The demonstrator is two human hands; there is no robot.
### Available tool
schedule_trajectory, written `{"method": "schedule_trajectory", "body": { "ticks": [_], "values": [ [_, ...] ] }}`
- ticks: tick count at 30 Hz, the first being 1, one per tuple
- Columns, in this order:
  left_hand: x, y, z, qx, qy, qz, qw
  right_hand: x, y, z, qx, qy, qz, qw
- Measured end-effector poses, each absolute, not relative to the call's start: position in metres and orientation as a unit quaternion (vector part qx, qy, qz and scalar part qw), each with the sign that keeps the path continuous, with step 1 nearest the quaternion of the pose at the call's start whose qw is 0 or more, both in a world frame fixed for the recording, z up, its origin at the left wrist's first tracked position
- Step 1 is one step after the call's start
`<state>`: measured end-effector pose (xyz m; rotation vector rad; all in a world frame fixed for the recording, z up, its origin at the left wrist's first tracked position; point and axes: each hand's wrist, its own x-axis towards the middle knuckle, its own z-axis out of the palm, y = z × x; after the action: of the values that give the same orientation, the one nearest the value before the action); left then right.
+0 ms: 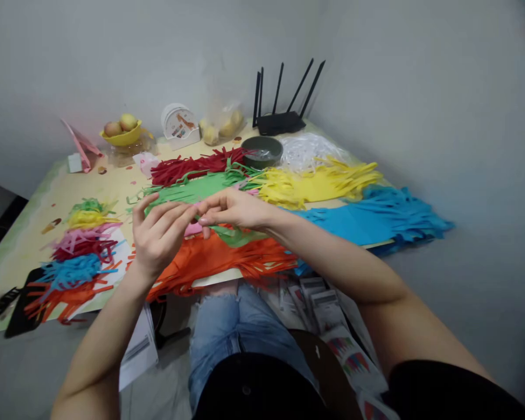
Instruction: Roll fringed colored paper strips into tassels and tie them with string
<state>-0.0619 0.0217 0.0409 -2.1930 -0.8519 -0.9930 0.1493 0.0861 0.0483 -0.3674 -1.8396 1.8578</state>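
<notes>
My left hand [160,236] and my right hand [236,210] meet fingertip to fingertip over the middle of the table. Both are pinched on a thin green strip, of which only a little shows between the fingers. A looser green piece [236,236] hangs just under my right hand. Beneath my hands lies an orange fringed sheet [210,259] at the table's front edge. Behind them is a green fringed sheet [201,188], with a bit of pink [193,228] showing below the fingers.
Red [196,166], yellow [310,185] and blue [354,221] fringed sheets cover the back and right. Small coloured bundles [76,262] lie at left by a black phone-like slab [24,312]. Farther back stand a fruit bowl [125,139], a dark bowl [262,150] and a router [280,122].
</notes>
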Motion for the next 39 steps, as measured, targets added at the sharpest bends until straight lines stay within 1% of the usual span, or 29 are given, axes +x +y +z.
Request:
{"method": "schedule_trajectory", "body": {
  "ticks": [3, 9, 12, 15, 17, 22, 25, 26, 27, 28, 29, 30, 31, 32, 34, 39],
  "values": [
    [-0.057, 0.029, 0.039, -0.786, -0.363, -0.444, 0.23, 0.143, 0.085, 0.045, -0.137, -0.638, 0.694, 0.304],
    [-0.032, 0.049, 0.05, -0.659, -0.424, -0.621, 0.034, 0.13, 0.09, 0.057, -0.069, -0.589, 0.682, 0.428],
    [-0.024, 0.07, 0.062, -0.617, -0.44, -0.645, -0.099, 0.125, 0.106, 0.064, -0.084, -0.583, 0.639, 0.495],
    [-0.018, 0.093, 0.068, -0.594, -0.432, -0.643, -0.216, 0.123, 0.128, 0.066, -0.124, -0.591, 0.592, 0.533],
    [-0.015, 0.106, 0.066, -0.575, -0.431, -0.65, -0.248, 0.122, 0.141, 0.064, -0.16, -0.605, 0.563, 0.539],
    [-0.004, 0.133, 0.05, -0.506, -0.459, -0.69, -0.238, 0.121, 0.156, 0.055, -0.238, -0.683, 0.429, 0.54],
    [-0.009, 0.149, 0.045, -0.476, -0.464, -0.711, -0.23, 0.135, 0.182, 0.052, -0.226, -0.756, 0.341, 0.511],
    [-0.014, 0.154, 0.045, -0.47, -0.46, -0.715, -0.238, 0.145, 0.198, 0.051, -0.242, -0.774, 0.303, 0.501],
    [-0.02, 0.159, 0.047, -0.462, -0.453, -0.719, -0.255, 0.158, 0.218, 0.05, -0.279, -0.787, 0.258, 0.486],
    [-0.028, 0.163, 0.049, -0.451, -0.444, -0.722, -0.279, 0.173, 0.242, 0.048, -0.345, -0.789, 0.207, 0.464],
    [-0.036, 0.166, 0.052, -0.437, -0.438, -0.723, -0.307, 0.189, 0.267, 0.044, -0.426, -0.786, 0.156, 0.421],
    [-0.043, 0.168, 0.054, -0.422, -0.434, -0.723, -0.333, 0.205, 0.293, 0.039, -0.511, -0.779, 0.099, 0.348],
    [-0.05, 0.169, 0.055, -0.411, -0.433, -0.722, -0.35, 0.22, 0.317, 0.032, -0.581, -0.777, 0.059, 0.234],
    [-0.055, 0.17, 0.056, -0.403, -0.435, -0.721, -0.358, 0.233, 0.338, 0.023, -0.61, -0.769, 0.06, 0.181],
    [-0.061, 0.169, 0.053, -0.404, -0.445, -0.714, -0.359, 0.25, 0.37, 0.003, -0.637, -0.761, 0.064, 0.106],
    [-0.057, 0.167, 0.035, -0.415, -0.493, -0.668, -0.372, 0.253, 0.404, -0.044, -0.652, -0.755, 0.072, 0.001]
  ]
}}
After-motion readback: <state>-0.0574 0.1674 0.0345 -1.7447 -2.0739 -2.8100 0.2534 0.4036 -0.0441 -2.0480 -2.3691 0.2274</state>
